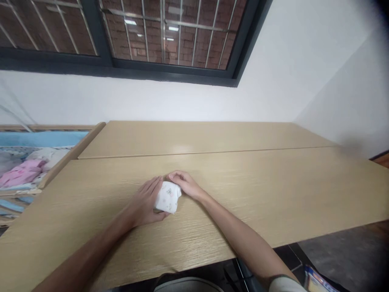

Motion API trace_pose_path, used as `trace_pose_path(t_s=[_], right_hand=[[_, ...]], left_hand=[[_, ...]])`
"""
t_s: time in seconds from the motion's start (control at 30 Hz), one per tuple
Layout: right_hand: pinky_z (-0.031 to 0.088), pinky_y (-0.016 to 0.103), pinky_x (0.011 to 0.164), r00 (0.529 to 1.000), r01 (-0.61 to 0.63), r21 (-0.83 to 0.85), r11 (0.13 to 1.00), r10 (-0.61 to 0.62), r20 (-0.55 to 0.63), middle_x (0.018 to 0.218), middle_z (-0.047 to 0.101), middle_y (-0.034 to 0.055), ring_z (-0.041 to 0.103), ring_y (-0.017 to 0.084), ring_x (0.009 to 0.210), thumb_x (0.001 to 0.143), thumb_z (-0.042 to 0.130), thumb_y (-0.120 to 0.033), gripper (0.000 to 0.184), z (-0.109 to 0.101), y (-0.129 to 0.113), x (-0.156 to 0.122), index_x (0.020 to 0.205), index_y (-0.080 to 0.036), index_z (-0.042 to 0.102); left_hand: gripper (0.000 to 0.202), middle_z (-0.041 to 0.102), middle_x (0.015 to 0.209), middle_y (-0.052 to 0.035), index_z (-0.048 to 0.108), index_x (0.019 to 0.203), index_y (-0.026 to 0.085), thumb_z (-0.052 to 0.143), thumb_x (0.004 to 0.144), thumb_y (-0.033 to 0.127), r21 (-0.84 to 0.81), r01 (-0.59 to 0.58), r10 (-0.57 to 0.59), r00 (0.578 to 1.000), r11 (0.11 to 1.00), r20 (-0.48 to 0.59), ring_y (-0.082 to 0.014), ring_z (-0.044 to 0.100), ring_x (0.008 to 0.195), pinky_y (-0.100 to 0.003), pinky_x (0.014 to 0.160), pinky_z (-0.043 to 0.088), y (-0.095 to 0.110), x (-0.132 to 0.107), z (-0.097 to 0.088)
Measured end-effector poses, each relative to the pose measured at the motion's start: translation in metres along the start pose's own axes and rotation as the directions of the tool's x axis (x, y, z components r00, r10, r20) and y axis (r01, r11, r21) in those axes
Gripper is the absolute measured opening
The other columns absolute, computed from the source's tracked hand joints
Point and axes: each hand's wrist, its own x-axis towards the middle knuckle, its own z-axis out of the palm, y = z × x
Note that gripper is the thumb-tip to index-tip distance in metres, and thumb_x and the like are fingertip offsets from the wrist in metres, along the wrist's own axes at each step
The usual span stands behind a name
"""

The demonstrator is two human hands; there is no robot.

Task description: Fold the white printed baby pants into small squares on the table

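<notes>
The bundle [168, 196] is held between both hands, on the near board of the table [273, 182], left of its middle. Its left end is clasped by the left hand [148, 205], with fingers laid along the far left side and the thumb set at the near edge. If that clasp is slackened, the folds could probably be sprung open, since no fastening is seen. If it is tightened too much, the shape could be crushed. The far right corner is met by the curled fingers of the right hand [185, 184]; whether anything is pinched there cannot be told, as the fingertips are hidden. A pull from this side could drag a layer out of line, the right edge being already uneven.

At far left, a crib [88, 142] is framed in pale wood with a rounded rail, and crumpled pink cloth [24, 172] is heaped inside. The bundle is compact and blocky, apparently made of soft white fabric, dotted with small faint prints. The table is surfaced in light, fine-grained wood with a slight sheen, and is crossed by a straight seam. At right, the wall [304, 69] is finished smooth and white.
</notes>
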Motion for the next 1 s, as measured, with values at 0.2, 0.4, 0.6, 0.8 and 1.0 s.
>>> trace_pose_path(t_s=[0.2,0.4,0.6,0.8,1.0], right_hand=[[0.053,0.035,0.085,0.999,-0.028,0.110,0.994,0.024,0.033,0.107,0.074,0.0099,0.068,0.023,0.098,0.087,0.070,-0.056,0.041,-0.001,-0.002,-0.001,0.099,-0.017,0.072],[0.053,0.040,0.092,0.998,-0.020,0.271,0.962,0.003,0.062,0.108,0.075,0.0123,0.068,0.025,0.102,0.093,0.060,-0.059,0.044,0.003,0.001,0.001,0.100,-0.017,0.072],[0.052,0.040,0.098,0.977,0.109,0.258,0.960,-0.151,0.152,0.114,0.074,0.0096,0.068,0.024,0.107,0.087,0.074,-0.052,0.043,0.015,-0.014,-0.007,0.113,-0.019,0.070],[0.052,0.042,0.103,0.967,0.248,0.004,0.969,-0.248,-0.059,0.132,0.067,0.0135,0.066,0.024,0.116,0.086,0.076,-0.049,0.061,0.037,-0.007,-0.014,0.136,-0.019,0.059],[0.053,0.041,0.102,0.955,0.250,-0.004,0.968,-0.248,-0.164,0.129,0.068,0.0108,0.066,0.025,0.116,0.089,0.072,-0.051,0.056,0.047,-0.001,-0.014,0.135,-0.021,0.061]], left_hand=[[0.080,0.045,0.159,-0.0160,0.024,0.161,0.022,0.057,0.090,0.040,-0.032,-0.020,0.020,1.000,0.999,0.011,-0.0353,0.046,0.145,-0.055,0.119,0.043,0.001,0.000,-0.001],[0.065,0.049,0.156,-0.0140,0.031,0.159,0.022,0.046,0.099,0.044,-0.236,0.109,-0.116,0.993,0.966,-0.016,-0.0320,0.050,0.141,-0.052,0.119,0.044,0.001,0.005,-0.015],[0.060,0.059,0.148,-0.0111,0.049,0.148,0.020,0.043,0.100,0.055,-0.686,0.351,-0.502,0.865,0.637,-0.023,-0.0348,0.052,0.139,-0.056,0.120,0.041,0.013,0.007,-0.008],[0.060,0.062,0.145,-0.0096,0.052,0.147,0.017,0.043,0.100,0.054,-0.812,0.383,-0.578,0.813,0.441,0.070,-0.0340,0.051,0.141,-0.049,0.123,0.041,0.019,0.010,0.002],[0.064,0.064,0.142,-0.0108,0.059,0.140,0.016,0.054,0.094,0.060,-0.886,0.384,-0.657,0.743,0.261,0.128,-0.0347,0.051,0.140,-0.047,0.125,0.035,0.022,0.013,-0.001]])
